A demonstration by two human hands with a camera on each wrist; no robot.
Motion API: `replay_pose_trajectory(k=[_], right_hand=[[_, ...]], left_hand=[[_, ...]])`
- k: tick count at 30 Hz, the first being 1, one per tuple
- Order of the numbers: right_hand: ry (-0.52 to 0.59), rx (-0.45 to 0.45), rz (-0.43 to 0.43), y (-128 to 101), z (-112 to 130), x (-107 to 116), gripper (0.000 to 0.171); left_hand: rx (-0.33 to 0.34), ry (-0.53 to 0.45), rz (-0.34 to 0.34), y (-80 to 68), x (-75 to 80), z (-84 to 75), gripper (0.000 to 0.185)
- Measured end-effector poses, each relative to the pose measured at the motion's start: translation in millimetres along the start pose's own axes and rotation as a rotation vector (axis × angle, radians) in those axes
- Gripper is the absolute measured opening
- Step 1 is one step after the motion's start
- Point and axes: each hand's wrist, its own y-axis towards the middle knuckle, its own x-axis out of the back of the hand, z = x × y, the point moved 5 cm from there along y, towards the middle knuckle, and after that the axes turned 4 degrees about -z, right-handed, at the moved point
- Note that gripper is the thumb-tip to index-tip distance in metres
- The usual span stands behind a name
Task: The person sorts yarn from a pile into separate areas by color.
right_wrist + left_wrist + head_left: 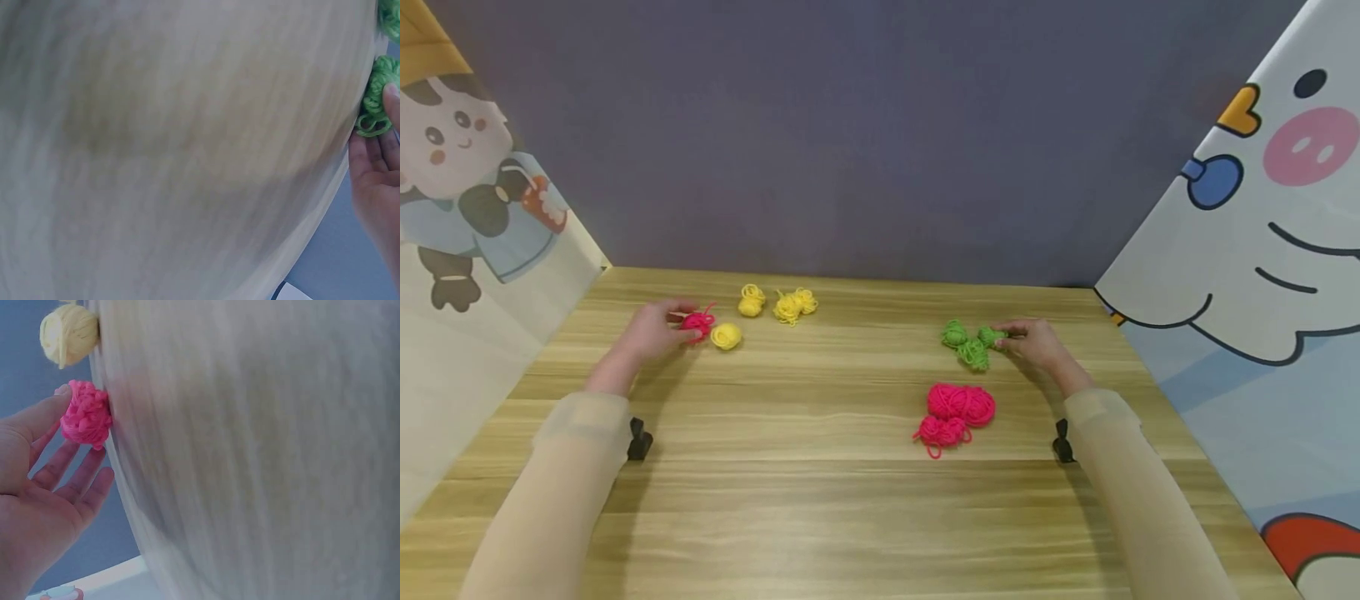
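My left hand (653, 335) pinches a small pink yarn ball (698, 322) between thumb and fingers at the left of the table. In the left wrist view the thumb lies along the pink ball (86, 415), while the other fingers spread behind it. Right beside it sits a yellow yarn ball (726, 337). Over on the right, my right hand (1033, 342) holds a green yarn ball (991, 337) by thumb and fingertips. Two more green yarn balls (973, 354) lie against it. A loose loop hangs from the held green ball (380, 87) in the right wrist view.
Farther back on the left lie more yellow yarn balls (787, 307), some tangled together. Two pink yarn bundles (961, 404), one larger, lie in front of the green group. A dark upright panel (865, 150) closes off the back of the wooden table (790, 508); printed panels flank both sides.
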Motion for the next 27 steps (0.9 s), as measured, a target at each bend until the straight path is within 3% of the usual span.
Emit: replay_pose_trajectory(k=[14,27], right_hand=[[0.011,-0.021,-0.004,-0.7,0.3,-1.2,0.034],[0.013,0.001,-0.024,0.4,-0.2,-1.7,0.033]], left_hand=[[0.028,0.054,0.004,4.1,-2.3,6.5,0.043],[0.014,0.074,-0.017,3.7,-1.8,3.5,0.042]])
